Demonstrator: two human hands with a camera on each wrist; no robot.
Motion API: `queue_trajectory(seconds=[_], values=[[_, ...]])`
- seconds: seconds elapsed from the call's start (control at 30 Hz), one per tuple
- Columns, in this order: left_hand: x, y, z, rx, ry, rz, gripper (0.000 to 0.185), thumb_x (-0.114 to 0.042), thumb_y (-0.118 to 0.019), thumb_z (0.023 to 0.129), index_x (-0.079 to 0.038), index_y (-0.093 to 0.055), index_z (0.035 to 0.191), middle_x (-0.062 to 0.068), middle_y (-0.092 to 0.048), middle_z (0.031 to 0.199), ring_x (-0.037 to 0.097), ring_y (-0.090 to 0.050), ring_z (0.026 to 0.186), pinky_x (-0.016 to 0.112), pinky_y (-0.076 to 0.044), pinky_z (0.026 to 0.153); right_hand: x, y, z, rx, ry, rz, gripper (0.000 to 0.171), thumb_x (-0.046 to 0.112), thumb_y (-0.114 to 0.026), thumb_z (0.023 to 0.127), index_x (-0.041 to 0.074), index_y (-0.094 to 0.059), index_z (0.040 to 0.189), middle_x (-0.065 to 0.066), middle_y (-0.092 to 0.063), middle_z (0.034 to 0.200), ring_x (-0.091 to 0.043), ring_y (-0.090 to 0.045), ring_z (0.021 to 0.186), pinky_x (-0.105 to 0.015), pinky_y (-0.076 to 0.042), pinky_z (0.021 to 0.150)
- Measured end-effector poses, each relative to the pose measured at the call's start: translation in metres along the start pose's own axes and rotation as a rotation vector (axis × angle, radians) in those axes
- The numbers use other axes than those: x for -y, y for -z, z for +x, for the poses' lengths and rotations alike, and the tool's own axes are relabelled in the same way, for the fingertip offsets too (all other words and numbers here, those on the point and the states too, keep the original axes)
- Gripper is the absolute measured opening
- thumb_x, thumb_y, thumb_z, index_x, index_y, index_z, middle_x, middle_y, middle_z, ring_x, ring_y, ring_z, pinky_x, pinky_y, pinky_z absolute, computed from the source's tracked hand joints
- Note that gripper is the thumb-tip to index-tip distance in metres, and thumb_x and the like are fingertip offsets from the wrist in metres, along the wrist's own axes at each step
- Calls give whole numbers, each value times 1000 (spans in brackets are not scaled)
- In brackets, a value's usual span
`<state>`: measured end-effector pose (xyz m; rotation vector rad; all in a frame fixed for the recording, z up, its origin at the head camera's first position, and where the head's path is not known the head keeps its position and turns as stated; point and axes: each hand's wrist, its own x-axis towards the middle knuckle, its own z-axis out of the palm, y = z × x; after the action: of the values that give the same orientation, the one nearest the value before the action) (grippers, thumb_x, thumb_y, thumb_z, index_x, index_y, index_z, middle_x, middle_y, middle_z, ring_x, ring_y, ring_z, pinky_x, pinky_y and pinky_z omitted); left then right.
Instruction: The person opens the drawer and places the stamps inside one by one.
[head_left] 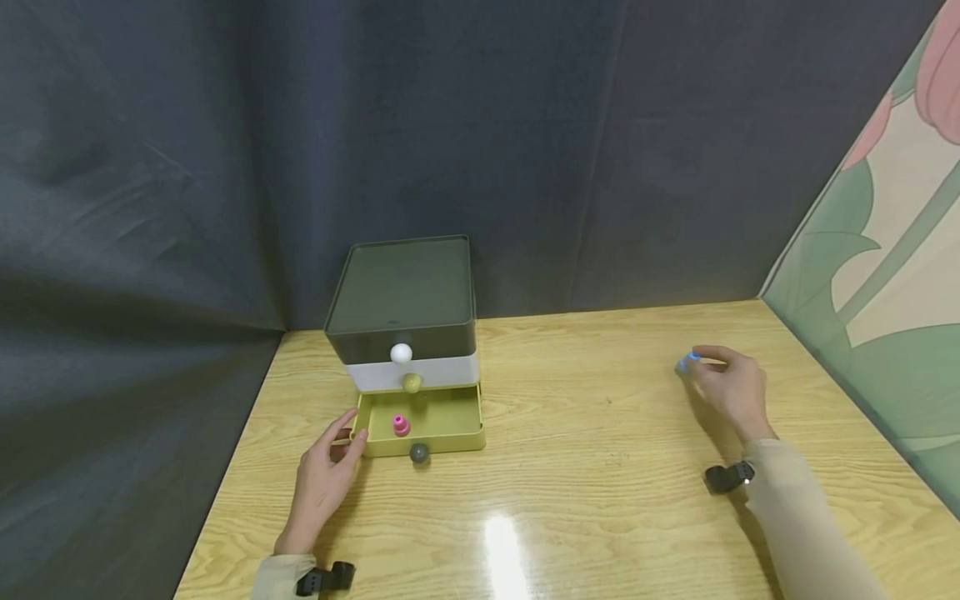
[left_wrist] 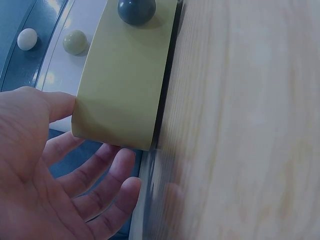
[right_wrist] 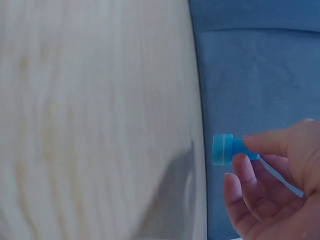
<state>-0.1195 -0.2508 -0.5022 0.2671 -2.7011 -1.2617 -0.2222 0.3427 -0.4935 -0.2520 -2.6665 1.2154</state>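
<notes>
Blue peg (right_wrist: pixel 226 149) pinched in right hand (head_left: pixel 729 385)
Left hand (head_left: pixel 324 475), fingers loosely apart, touching open yellow drawer (head_left: pixel 420 443); pink peg (head_left: pixel 401 426) inside.

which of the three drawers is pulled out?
The bottom drawer, the yellow-green one with the dark grey knob. It sticks out with the pink piece inside; the white drawer and dark top drawer are closed.

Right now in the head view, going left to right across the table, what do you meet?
Left hand → pink piece in the open yellow drawer → right hand, which pinches a small blue piece.
</notes>
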Motion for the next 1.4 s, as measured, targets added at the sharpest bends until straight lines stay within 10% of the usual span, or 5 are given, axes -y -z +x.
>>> queue_trajectory(seconds=[0.33,0.73,1.0,1.4], values=[[1,0,0,7,-4,7,52,-40,-59,110,-18,-54,157,20,-70,132,33,-72,112,40,-54,90,20,-2,-10,6,46,43,49,41,-70,103,3,-72,135,-28,-76,121,15,-58,78,-17,-53,65],[2,1,-1,18,3,5,54,-42,-59,110,-19,-53,158,19,-69,134,33,-72,114,40,-55,91,41,-18,-23,16,175,50,37,29,-73,102,1,-75,128,-26,-78,113,11,-64,82,-11,-52,68],[2,1,-1,19,-6,10,54,-42,-59,110,-19,-53,158,20,-69,134,34,-72,114,41,-55,90,53,-29,-33,38,232,70,33,21,-73,103,-2,-74,127,-27,-78,113,-43,-78,99,-8,-53,73],[1,1,-2,13,-9,13,53,-40,-59,110,-18,-54,158,20,-69,133,34,-72,114,43,-55,92,82,-45,-48,92,287,90,29,17,-76,100,0,-76,123,-22,-80,112,-40,-79,98,-21,-62,79]])
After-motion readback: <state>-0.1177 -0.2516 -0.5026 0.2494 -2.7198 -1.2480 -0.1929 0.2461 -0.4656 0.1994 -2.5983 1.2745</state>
